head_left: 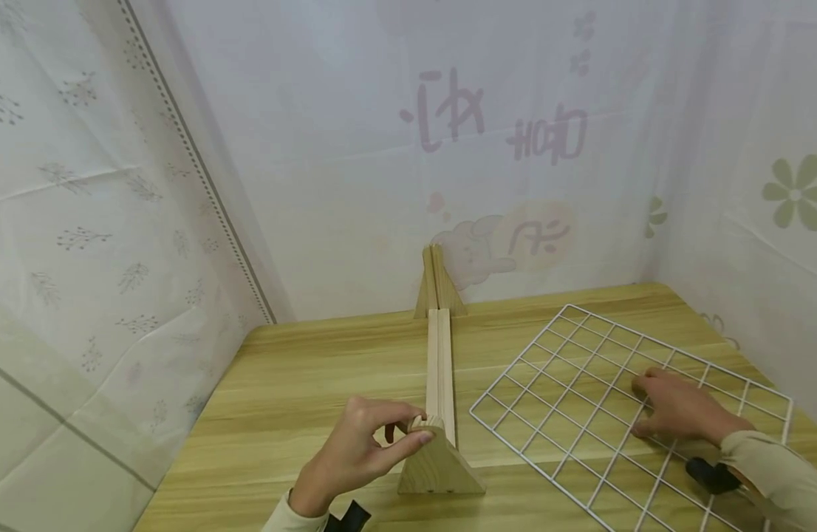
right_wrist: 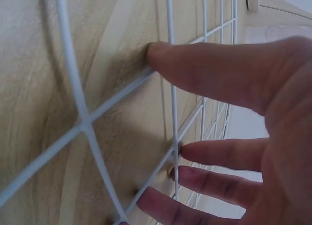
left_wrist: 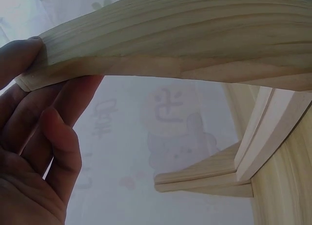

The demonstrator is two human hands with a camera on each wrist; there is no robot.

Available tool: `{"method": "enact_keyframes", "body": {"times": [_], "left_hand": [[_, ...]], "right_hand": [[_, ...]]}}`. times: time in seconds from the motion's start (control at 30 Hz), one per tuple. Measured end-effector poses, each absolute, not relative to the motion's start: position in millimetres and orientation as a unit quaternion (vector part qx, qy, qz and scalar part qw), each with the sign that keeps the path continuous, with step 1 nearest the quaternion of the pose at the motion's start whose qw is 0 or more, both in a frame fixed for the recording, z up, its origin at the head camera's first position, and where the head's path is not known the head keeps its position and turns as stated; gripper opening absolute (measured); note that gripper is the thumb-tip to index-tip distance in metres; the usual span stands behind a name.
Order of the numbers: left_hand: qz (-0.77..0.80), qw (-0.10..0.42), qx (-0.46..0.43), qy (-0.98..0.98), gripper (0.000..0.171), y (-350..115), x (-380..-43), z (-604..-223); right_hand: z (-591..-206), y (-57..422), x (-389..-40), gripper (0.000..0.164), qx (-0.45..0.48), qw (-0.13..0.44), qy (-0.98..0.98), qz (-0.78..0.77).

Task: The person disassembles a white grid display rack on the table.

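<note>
My left hand [head_left: 363,448] pinches the rounded top of the near wooden end support [head_left: 437,469], thumb on one side and fingers on the other. In the left wrist view, this support's curved edge [left_wrist: 146,51] runs out from between the fingertips. A pale wooden crossbar [head_left: 440,362] joins it to the far end support [head_left: 438,284], which stands upright. On the right lies a white wire grid panel [head_left: 584,408], and my right hand [head_left: 681,405] is over it. Its thumb and spread fingers reach to the wires [right_wrist: 174,122], the thumb crossing over one.
The wood-grain table [head_left: 295,399] carries the stand and the grid panel. Printed white curtains [head_left: 329,148] hang along its back and both sides. A black strap piece [head_left: 710,476] shows at the right wrist.
</note>
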State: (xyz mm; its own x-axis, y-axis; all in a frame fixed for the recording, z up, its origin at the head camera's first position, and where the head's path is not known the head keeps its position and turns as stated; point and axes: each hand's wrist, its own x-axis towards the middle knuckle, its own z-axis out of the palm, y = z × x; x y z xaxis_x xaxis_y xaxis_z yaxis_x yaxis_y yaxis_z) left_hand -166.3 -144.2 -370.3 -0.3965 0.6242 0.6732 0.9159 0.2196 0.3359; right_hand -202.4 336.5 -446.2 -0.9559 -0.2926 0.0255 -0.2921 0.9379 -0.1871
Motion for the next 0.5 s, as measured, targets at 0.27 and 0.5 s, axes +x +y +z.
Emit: {"method": "enact_keyframes", "body": {"times": [0.27, 0.5], "left_hand": [[-0.36, 0.212, -0.51, -0.752, 0.007, -143.7, -166.1, -372.2], [-0.357, 0.222, -0.511, -0.749, 0.007, -143.3, -166.4, -373.4]], "right_hand": [[-448.3, 331.9, -203.1, 0.071, -0.162, 0.014, 0.979, -0.12], [-452.0, 329.1, -203.1, 0.069, -0.172, 0.005, 0.979, -0.112]]}}
